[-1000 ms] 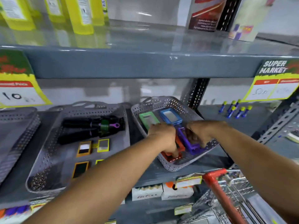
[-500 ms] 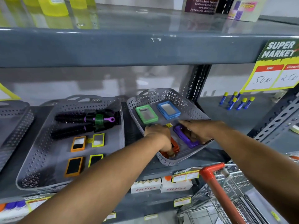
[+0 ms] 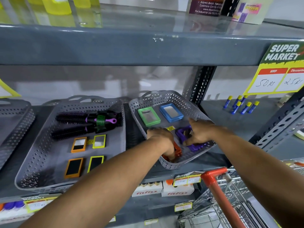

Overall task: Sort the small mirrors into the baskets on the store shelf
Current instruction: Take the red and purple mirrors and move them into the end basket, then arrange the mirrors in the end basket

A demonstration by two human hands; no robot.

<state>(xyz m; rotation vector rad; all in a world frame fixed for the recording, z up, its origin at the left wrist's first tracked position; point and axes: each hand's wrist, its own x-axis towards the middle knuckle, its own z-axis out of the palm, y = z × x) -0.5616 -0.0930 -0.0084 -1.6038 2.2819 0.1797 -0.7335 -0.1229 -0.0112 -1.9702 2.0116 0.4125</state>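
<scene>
a yellow shelf tag (image 3: 278, 69) at upper right reads "super market", with "mrp" over a handwritten "50 rs" and a second box reading about "25 rs"; below the shelf, two white cartons (image 3: 164, 190) read "fitfizz". both hands work inside the small grey perforated basket (image 3: 166, 97), which sits tilted with its near corner past the shelf's front edge. the left hand (image 3: 162, 139) curls its fingers down onto an orange-red framed mirror (image 3: 178, 151) at the basket's near corner, gripping it. the right hand (image 3: 199, 133) pinches a purple framed mirror (image 3: 195, 146) by the near right wall, fingers closed on the frame. a green framed mirror (image 3: 148, 116) and a blue framed mirror (image 3: 171, 112) lie flat side by side at the back, with bare floor between them and the hands, where a small yellow price sticker (image 3: 170, 128) lies. the larger grey basket (image 3: 49, 162) to the left holds round hairbrushes (image 3: 85, 122) and four small orange and yellow mirrors (image 3: 87, 155), with open floor at its near end. a red cart handle (image 3: 218, 190) stands just below the right forearm.
</scene>
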